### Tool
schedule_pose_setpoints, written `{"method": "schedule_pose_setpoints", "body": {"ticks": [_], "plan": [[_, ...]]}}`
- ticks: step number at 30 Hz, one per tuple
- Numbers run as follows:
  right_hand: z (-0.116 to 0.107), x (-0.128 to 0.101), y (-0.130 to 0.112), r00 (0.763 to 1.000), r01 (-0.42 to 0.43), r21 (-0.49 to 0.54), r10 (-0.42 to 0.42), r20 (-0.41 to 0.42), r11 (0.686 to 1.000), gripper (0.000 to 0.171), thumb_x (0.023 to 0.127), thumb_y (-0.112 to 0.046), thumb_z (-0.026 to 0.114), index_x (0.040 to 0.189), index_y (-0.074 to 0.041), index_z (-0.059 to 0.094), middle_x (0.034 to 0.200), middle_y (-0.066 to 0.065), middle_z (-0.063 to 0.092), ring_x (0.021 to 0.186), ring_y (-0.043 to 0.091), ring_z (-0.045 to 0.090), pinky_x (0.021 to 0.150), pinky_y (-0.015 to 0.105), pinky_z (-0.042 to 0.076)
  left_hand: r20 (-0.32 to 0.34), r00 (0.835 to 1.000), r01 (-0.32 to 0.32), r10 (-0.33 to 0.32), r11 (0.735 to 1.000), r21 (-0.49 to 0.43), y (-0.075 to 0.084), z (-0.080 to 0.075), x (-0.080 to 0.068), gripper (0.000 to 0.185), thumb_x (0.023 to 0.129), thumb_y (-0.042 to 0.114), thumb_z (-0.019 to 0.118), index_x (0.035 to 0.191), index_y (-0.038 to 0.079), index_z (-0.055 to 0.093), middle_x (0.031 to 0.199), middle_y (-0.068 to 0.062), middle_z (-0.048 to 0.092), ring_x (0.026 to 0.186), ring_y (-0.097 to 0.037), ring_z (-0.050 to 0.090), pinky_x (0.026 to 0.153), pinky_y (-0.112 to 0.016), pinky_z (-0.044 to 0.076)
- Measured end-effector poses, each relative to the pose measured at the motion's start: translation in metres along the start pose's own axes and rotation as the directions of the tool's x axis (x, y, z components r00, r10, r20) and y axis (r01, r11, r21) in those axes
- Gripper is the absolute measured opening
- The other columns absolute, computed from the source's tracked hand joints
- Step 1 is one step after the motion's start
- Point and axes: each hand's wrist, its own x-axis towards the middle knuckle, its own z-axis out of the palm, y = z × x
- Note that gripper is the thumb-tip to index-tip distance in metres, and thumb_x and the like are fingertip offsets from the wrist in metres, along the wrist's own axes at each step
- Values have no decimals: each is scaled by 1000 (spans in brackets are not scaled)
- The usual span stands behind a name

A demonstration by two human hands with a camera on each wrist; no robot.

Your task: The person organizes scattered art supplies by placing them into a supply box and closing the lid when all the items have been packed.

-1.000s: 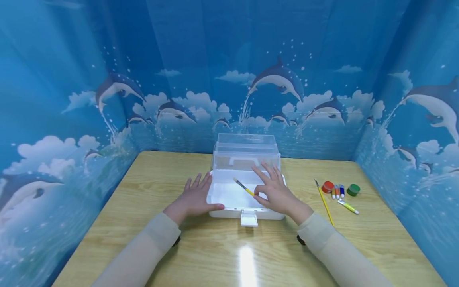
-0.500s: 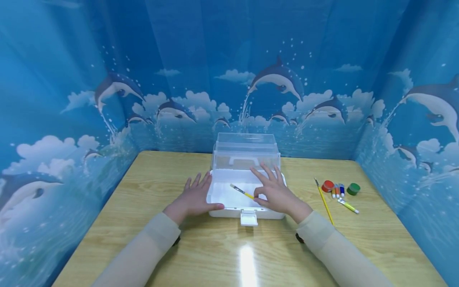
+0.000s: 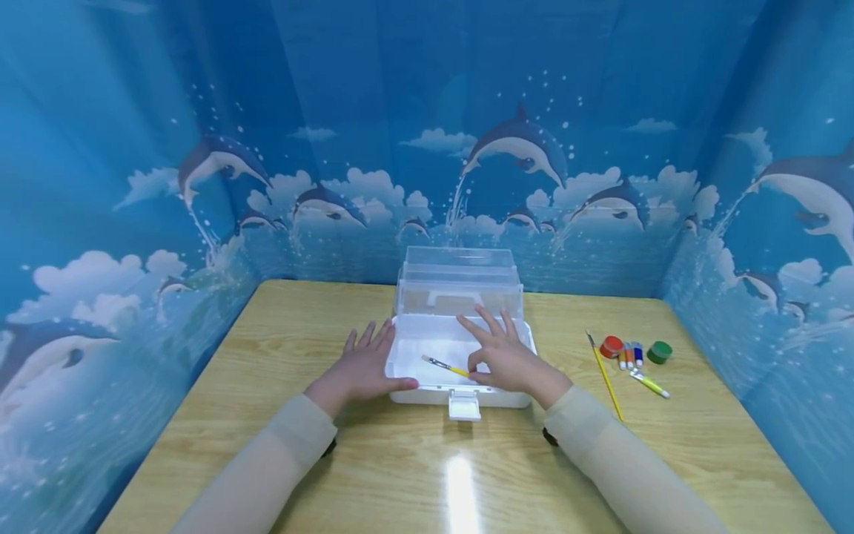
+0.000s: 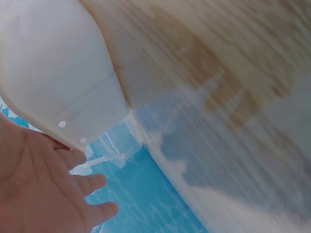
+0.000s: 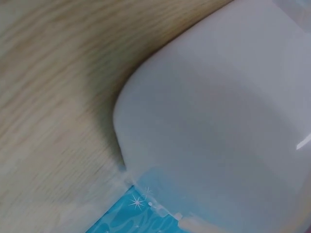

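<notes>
A white plastic box [image 3: 416,397] stands mid-table, its clear lid [image 3: 460,259] tipped back and its front latch [image 3: 464,406] folded down. My right hand [image 3: 508,363] pinches the yellow handle of a paintbrush [image 3: 438,363] between thumb and index finger, the other fingers spread. The brush lies low over the box floor, bristles toward the left. Against the box's left side rests my left hand [image 3: 359,373], fingers extended, thumb along the front rim. In the left wrist view its palm [image 4: 39,179] shows beside the box wall. The right wrist view mostly shows the box's side [image 5: 209,111].
On the table's right lie a second paintbrush [image 3: 606,378], a red-lidded jar [image 3: 611,346], a green jar [image 3: 660,352], several small paint tubes [image 3: 629,356] and a yellow tube [image 3: 649,384]. A dolphin-print curtain [image 3: 373,133] encloses the table [image 3: 300,319].
My right hand has shifted slightly left and lower, bringing the paintbrush down toward the box's front left and to a flatter angle. The left hand has stayed in place.
</notes>
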Motion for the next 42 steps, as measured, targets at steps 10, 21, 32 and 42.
{"method": "schedule_pose_setpoints", "body": {"ticks": [10, 21, 32, 42], "plan": [[-2, 2, 0, 999, 12, 6, -12, 41, 1000, 6, 87, -38, 79, 82, -38, 75, 168, 5, 13, 152, 40, -5, 114, 71, -5, -1, 1000, 0, 0, 1000, 14, 1, 0, 1, 122, 79, 84, 53, 161, 8, 4, 167, -6, -1, 153, -36, -3, 120, -58, -6], [-2, 2, 1, 999, 14, 21, -14, 34, 1000, 8, 87, -38, 78, 80, -38, 74, 168, 6, 15, 152, 40, -5, 114, 70, -5, -7, 1000, -8, 8, 1000, 5, 2, -1, 1, 118, 82, 78, 58, 161, 6, 7, 167, -9, 1, 153, -38, -2, 120, -59, -5], [-10, -5, 5, 1000, -28, 22, 28, -12, 999, 7, 88, -38, 78, 82, -36, 76, 167, 5, 16, 153, 38, -4, 115, 71, 1, 0, 1000, -10, 10, 1000, -14, 2, -1, 0, 118, 82, 77, 59, 161, 7, 6, 168, -9, 1, 153, -37, -3, 120, -59, -6], [-25, -14, 4, 996, -52, 67, 56, -64, 996, 9, 86, -36, 80, 79, -36, 75, 167, 5, 16, 153, 37, -2, 113, 72, -2, 6, 1000, -19, 19, 1000, 0, -1, 1, 0, 117, 84, 77, 57, 161, 7, 4, 168, -8, -1, 153, -37, -5, 119, -59, -7]]}}
